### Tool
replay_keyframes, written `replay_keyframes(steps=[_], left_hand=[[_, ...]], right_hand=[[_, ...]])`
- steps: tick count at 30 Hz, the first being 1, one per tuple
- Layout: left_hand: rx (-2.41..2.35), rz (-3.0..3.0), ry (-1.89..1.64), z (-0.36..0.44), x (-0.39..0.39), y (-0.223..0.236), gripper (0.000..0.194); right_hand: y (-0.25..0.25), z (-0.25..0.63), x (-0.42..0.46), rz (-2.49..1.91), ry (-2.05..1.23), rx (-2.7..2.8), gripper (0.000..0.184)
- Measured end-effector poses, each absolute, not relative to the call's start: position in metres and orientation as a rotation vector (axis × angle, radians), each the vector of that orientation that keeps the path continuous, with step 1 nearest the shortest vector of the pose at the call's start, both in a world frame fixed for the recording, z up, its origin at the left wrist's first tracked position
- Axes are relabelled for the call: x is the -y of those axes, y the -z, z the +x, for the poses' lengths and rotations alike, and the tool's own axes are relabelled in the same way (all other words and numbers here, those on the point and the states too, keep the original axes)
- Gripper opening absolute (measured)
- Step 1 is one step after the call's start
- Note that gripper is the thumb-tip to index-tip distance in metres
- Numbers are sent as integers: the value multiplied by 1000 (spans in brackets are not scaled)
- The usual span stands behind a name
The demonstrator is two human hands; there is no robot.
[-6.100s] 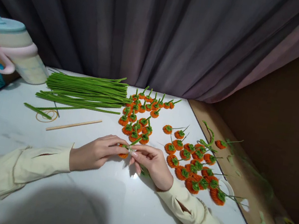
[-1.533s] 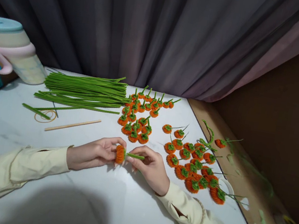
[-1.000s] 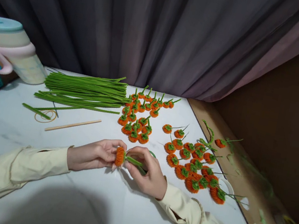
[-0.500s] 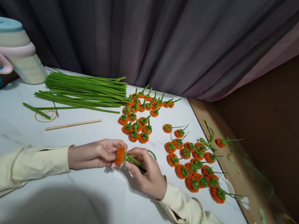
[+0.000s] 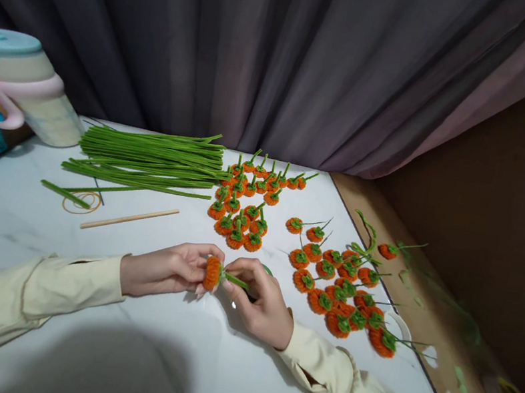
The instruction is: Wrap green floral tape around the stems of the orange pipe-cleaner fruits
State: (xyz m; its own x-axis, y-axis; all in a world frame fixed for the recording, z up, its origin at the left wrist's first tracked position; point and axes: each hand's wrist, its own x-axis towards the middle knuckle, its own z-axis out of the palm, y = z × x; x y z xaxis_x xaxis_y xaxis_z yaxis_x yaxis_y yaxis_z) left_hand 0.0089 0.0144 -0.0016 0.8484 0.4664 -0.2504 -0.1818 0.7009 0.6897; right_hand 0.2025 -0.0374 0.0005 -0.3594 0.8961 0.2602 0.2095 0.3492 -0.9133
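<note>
Yarn pumpkin [image 5: 212, 273], 1 soft, light piece, sits between my 2 hands above the table [image 5: 138, 351]; my left hand [image 5: 168, 270] pinches its orange side. My right [image 5: 260, 301] fingers close round its bendable green stem [image 5: 236, 280], probably; squeeze gently, low down.

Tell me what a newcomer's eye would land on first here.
Probably the bright orange, green-topped pieces: a middle cluster beyond the hands and a right-hand cluster spreading toward the wall side. Next, the thick bundle of green stems at the back, with a pastel tumbler to its left. Front and centre, the left hand holds one orange piece while the right hand grips its green stalk.
</note>
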Motion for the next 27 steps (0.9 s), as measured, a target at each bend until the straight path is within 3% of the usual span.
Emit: replay_keyframes(steps=[8, 19, 27], left_hand=[[-418, 716, -372, 9, -16, 3, 30], [-440, 669, -346, 7, -15, 5, 31], [-431, 622, -312, 7, -16, 9, 31]], right_hand=[[0, 202, 40, -1023, -746, 1903, 7], [8, 208, 33, -707, -257, 2176, 23], [1, 209, 31, -538, 279, 2282, 18]])
